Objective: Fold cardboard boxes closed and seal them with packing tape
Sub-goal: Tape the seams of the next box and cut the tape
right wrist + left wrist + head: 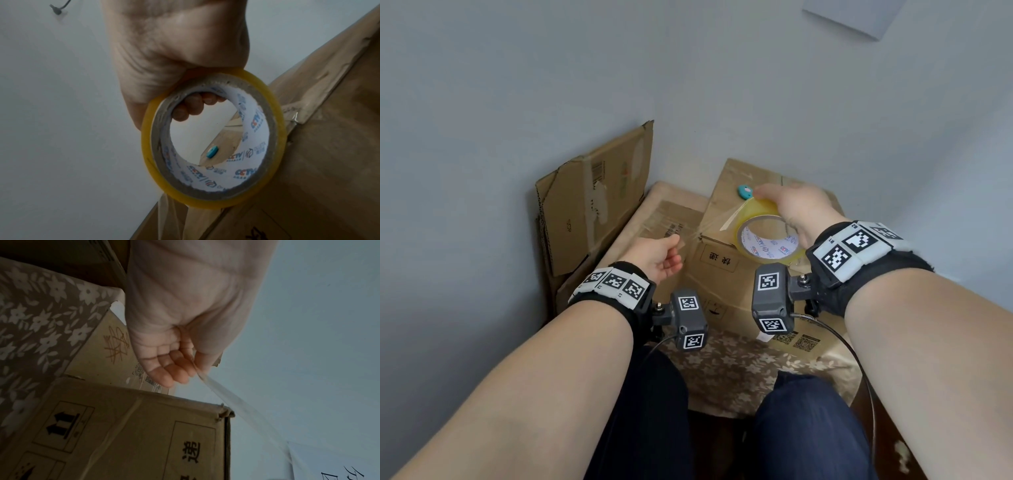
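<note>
A person sits at a tabletop (739, 377) covered with a brown flowered cloth, their knees in dark trousers showing under its near edge. Both forearms reach forward, each wrist wrapped in a band with black-and-white square markers and a small grey camera.

The left hand (657, 257) is curled, thumb and fingers pinching the free end of a clear strip of tape (236, 400). The strip runs taut from that hand, over the near left corner of a closed cardboard box (726, 277), to a roll of yellowish packing tape (767, 236). The right hand (798, 209) grips the roll from above, fingers hooked through its printed white core, holding it just above the box's top.

The box stands near the middle of the tabletop, its flaps shut, with older tape already across the top; what is inside cannot be seen. A small turquoise object (744, 191) lies on the box's top toward its far side. A flattened cardboard sheet (671, 219) lies beside the box, toward the left edge. Farther left, folded-flat boxes (592, 195) lean against the grey wall.
</note>
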